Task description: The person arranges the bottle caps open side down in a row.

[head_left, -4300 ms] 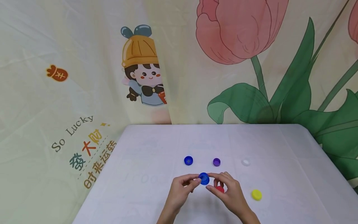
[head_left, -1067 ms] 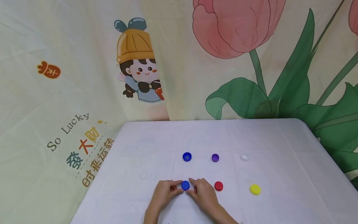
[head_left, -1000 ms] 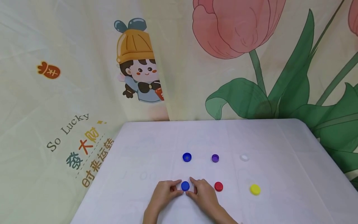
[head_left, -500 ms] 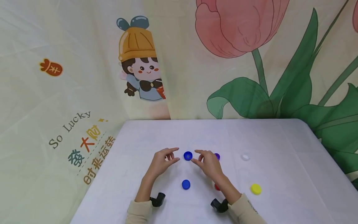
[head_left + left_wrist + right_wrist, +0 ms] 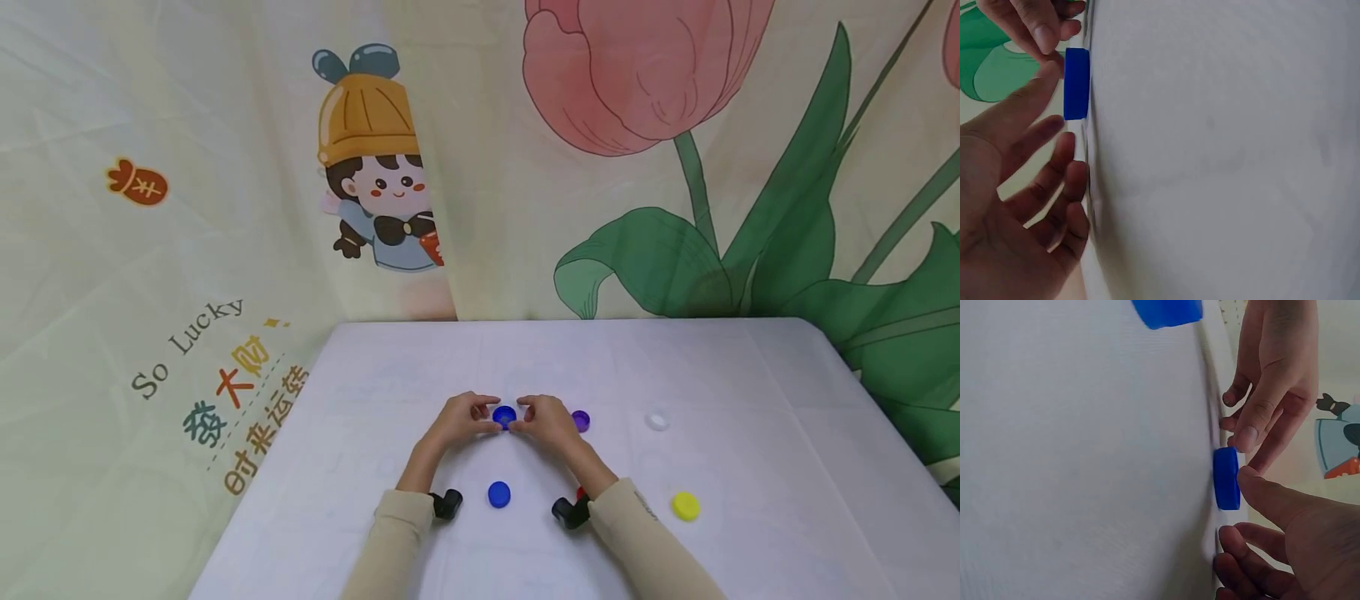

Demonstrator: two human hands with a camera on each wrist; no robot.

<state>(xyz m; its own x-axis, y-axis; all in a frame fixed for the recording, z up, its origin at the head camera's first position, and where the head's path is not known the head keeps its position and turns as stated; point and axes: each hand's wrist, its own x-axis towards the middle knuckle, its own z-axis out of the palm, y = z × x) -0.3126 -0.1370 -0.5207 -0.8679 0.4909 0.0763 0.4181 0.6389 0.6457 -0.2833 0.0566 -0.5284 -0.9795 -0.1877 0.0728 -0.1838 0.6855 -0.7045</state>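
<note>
A blue bottle cap [image 5: 505, 417], hollow side up, lies in the far row on the table with both hands about it. My left hand [image 5: 459, 419] is at its left side, thumb and forefinger reaching out with a gap between them. On its right side, my right hand [image 5: 550, 422] mirrors this. In the right wrist view, both thumb tips come up to the near side of the cap [image 5: 1227, 479]. The forefingers look just clear of it in the head view; contact is hard to tell. A second blue cap [image 5: 498, 494] lies nearer, top up.
A purple cap [image 5: 581, 421] and a clear, whitish cap [image 5: 657, 420] lie right of the hands. Nearer are a yellow cap [image 5: 686, 506] and a red cap [image 5: 581, 493], mostly hidden by the right wrist. A printed cloth [image 5: 495, 208] hangs behind the white table [image 5: 405, 358].
Earlier both hands held a blue cap, then set it down top up in the near row and let go. They have moved to the far blue cap and closed in around it.
</note>
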